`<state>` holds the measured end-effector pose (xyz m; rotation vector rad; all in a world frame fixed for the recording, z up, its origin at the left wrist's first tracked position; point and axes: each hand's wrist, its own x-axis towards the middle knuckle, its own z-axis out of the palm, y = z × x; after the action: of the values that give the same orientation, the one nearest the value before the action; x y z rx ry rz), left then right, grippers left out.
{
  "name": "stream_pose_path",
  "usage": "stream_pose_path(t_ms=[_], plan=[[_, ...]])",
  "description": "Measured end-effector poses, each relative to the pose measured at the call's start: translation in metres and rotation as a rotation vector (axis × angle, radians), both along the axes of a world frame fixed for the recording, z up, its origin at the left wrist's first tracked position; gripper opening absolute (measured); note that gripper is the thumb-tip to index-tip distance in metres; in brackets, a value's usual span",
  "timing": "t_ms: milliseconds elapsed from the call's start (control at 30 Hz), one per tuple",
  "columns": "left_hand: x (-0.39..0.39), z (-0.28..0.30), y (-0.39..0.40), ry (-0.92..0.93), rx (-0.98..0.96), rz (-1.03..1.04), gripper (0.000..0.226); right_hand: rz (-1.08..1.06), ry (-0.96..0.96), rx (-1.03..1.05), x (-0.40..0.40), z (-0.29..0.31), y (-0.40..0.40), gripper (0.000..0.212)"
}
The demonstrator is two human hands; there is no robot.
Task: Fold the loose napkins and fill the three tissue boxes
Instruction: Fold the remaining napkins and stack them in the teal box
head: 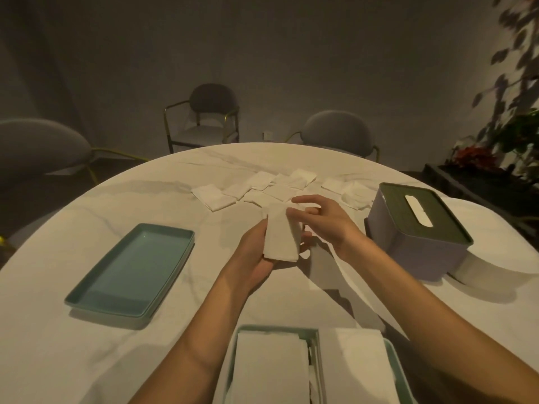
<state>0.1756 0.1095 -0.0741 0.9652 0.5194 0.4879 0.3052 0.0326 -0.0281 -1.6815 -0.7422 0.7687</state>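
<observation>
A dim room with grey walls, three round-backed chairs along the top of the frame and a leafy plant at the far right; the pale marble counter (96,228) fills the lower two thirds.

At the left of the frame lies a teal tray (131,272), nothing in it. At centre, the left hand (256,258) cradles a folded napkin (281,240) from beneath, fingers curled up round its long edges, so that grip is closed on the napkin. Just right of it, the right hand (323,220) pinches the napkin's upper end between thumb and fingertips. Behind the hands, above centre, the loose napkins (262,188) lie scattered and overlapping on the counter. At bottom centre sits an open teal box (316,365) with white stacks already in it, and another white stack just to its right. At the right stands a lavender tissue box (420,243) with a dark green lid and a white slot.

The napkin looks feather-light, limp and easily torn or creased; it should hold a fold only if pressed flat. I would take it near corners or along a folded edge with a light pinch, supporting the rest on the palm, since a hard squeeze would likely crumple it and a one-point hold would let it droop open.
</observation>
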Motion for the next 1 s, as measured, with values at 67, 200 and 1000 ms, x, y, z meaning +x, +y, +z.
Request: stream_pose_path(t_ms=[67,200,1000], plan=[[0.001,-0.001,0.002,-0.045,-0.051,-0.023,0.052,-0.051,-0.024,0.071,0.004,-0.004,0.004,0.033],[0.002,-0.004,0.005,-0.053,-0.008,-0.07,0.062,-0.08,-0.27,0.063,0.014,-0.014,0.019,0.033],[-0.01,-0.02,0.049,-0.011,0.031,0.14,0.057,-0.002,-1.107,-0.09,0.079,-0.056,0.057,0.005]])
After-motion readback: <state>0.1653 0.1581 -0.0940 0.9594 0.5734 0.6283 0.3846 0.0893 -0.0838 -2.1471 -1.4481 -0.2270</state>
